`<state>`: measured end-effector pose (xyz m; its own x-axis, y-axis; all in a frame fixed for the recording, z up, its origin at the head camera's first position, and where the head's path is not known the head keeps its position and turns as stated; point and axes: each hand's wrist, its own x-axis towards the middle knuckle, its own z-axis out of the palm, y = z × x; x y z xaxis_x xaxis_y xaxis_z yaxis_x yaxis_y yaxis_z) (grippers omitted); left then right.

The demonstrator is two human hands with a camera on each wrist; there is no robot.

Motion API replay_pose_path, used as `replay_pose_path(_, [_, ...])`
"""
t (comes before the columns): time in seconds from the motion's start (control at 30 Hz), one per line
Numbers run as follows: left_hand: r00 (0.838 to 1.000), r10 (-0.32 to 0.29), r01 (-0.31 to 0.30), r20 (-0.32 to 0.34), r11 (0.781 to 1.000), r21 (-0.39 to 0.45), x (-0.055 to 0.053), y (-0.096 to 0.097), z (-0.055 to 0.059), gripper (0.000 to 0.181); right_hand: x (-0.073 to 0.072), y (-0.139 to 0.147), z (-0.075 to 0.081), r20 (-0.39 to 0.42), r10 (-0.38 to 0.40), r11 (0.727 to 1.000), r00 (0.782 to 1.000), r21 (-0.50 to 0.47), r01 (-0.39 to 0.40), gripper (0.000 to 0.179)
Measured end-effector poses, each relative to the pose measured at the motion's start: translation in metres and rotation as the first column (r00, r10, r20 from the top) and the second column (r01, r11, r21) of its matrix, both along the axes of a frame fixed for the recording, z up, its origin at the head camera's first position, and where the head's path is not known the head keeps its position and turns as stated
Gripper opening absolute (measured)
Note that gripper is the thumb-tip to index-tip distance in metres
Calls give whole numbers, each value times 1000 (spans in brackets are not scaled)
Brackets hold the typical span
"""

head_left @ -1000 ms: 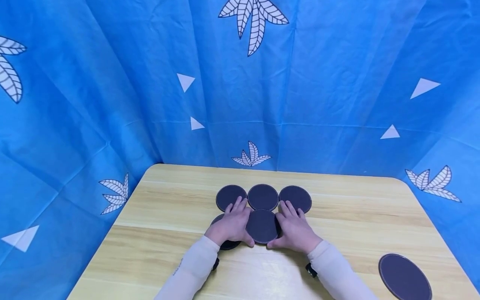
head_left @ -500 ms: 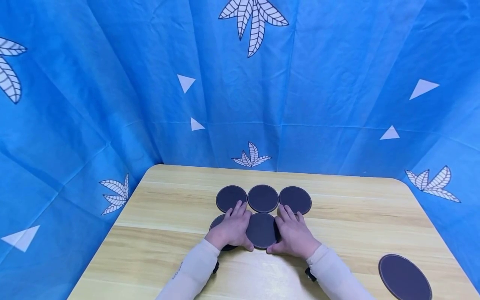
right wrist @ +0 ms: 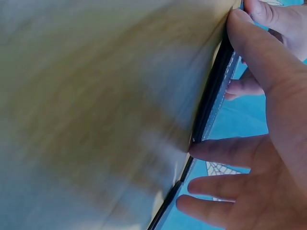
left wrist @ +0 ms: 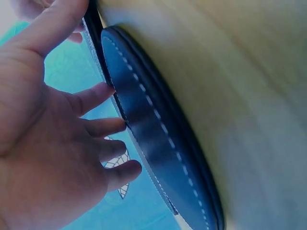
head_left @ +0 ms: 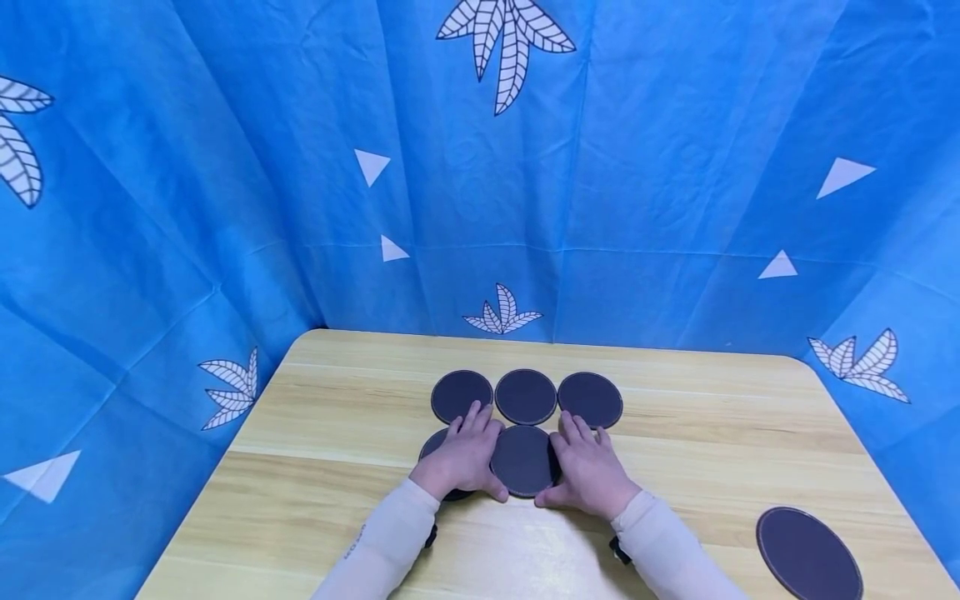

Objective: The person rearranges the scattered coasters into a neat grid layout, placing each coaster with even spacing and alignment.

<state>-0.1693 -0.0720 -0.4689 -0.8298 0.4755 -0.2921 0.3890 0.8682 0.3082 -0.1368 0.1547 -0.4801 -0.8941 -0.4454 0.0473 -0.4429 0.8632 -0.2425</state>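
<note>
In the head view, a round black coaster with a stitched rim lies flat on the table between both hands. My left hand holds its left edge, thumb at the near side and fingers towards the back. My right hand holds the opposite edge in the same way. Under the left palm, a second coaster is partly covered. Its stitched face fills the middle of the left wrist view. From the right wrist, the held coaster's dark edge runs along the thumb and index finger.
Behind the hands lie a left coaster, a middle coaster and a right coaster in a row. A separate coaster rests on the wooden table at front right. A blue curtain hangs behind.
The coaster between the hands has come slightly towards me, from overlapping the back row to just in front of it. Both hands shifted with it; the last half second shows almost no motion.
</note>
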Motion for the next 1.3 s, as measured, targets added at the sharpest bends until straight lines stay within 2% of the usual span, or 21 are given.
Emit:
replay_pose_path(0.4, [1000, 2, -2, -16, 1000, 1, 0, 1, 2, 99, 1, 1, 0, 7, -4, 1000, 1000, 3, 4, 99])
replay_pose_path(0.6, [1000, 5, -5, 9, 1000, 27, 0, 1, 3, 101, -1, 0, -1, 2, -10, 1000, 1000, 20, 10, 98])
replay_pose_path(1.1, [1000, -15, 14, 26, 999, 36, -1, 1, 6, 102, 1, -1, 1, -5, -10, 1000, 1000, 4, 10, 96])
replay_pose_path(1.3, [999, -43, 42, 17, 997, 64, 0, 0, 7, 106, 7, 9, 2, 32, -15, 999, 999, -31, 16, 100])
